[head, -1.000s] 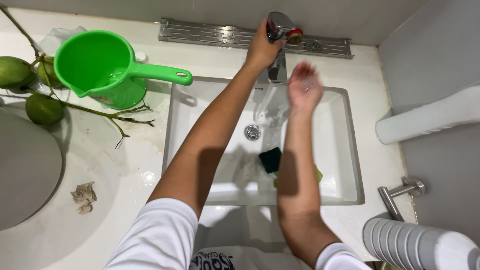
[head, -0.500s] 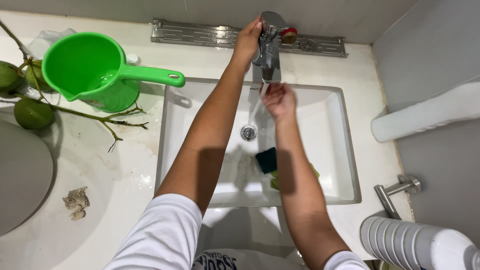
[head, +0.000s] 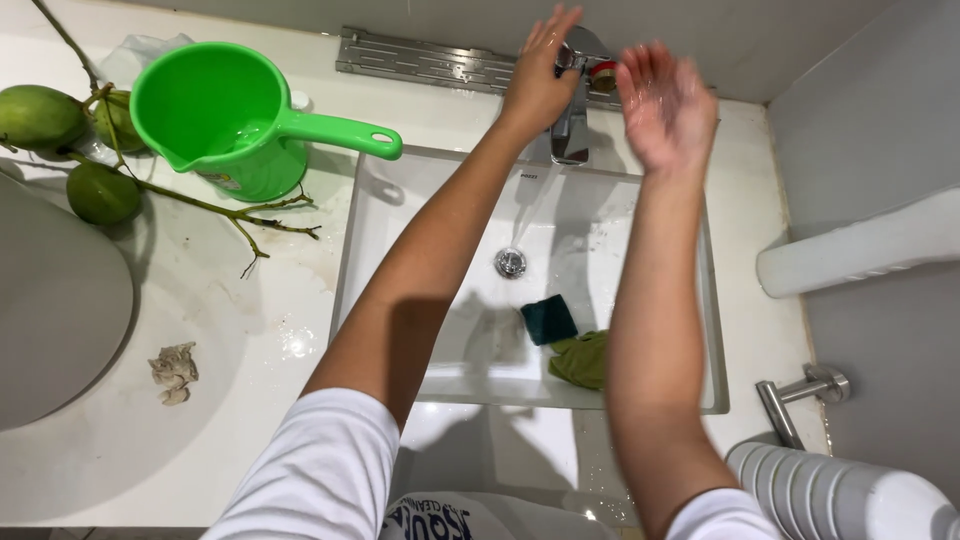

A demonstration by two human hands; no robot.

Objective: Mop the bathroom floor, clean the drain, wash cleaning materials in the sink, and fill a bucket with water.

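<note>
- Gripping the chrome faucet (head: 572,110) lever at the basin's back rim: left hand (head: 537,75), fingers curled on it.
- Right hand (head: 662,100): spread, wet, empty, just right of the faucet; left hand nearer.

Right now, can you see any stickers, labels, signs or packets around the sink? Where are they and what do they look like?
Sticker on the green plastic jug: low on its side, left of the sink, small and pale with coloured print.
Maker's mark on the white sink: tiny dark mark on the back rim, below the tap.
Print on the white shirt: dark lettering at the bottom edge of the view.
No signs or screens.
</note>
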